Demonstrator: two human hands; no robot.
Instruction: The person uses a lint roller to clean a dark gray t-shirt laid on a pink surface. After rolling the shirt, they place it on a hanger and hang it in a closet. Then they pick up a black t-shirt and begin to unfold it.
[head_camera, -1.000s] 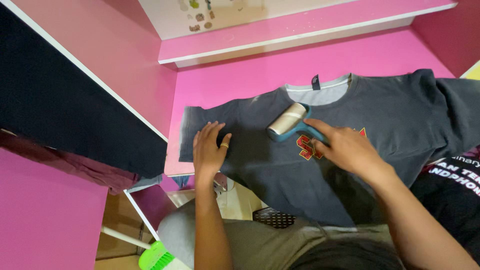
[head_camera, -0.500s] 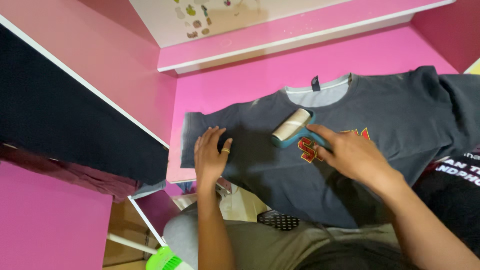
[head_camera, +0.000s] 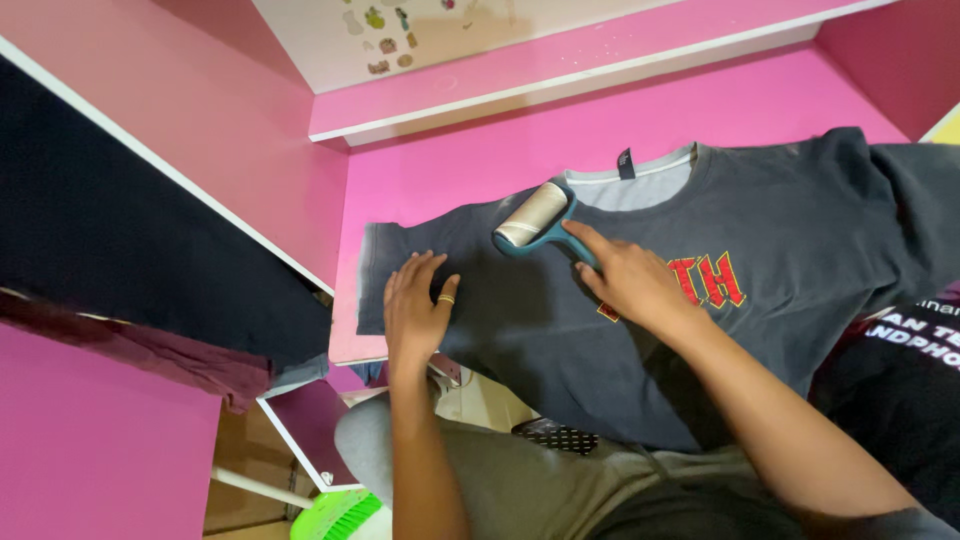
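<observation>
1. The lint roller lay on the dark shirt, near the collar at the shoulder; it stood farther up the shirt than a second earlier, and its angle had turned.
2. The right hand clasped the roller's teal handle, forefinger stretched along it.
3. The left hand lay flat and unclenched, fingers spread, pressing the sleeve; it had barely shifted.
4. Judged from this, a rolling stroke was running toward the collar while the sleeve side was held taut.
5. The shirt was spread front-up, red letters showing, over a pink surface, its hem hanging toward the person's lap.
6. A pink shelf with a white edge ran behind; a dark panel stood at left, and a green brush lay on the floor below.
</observation>
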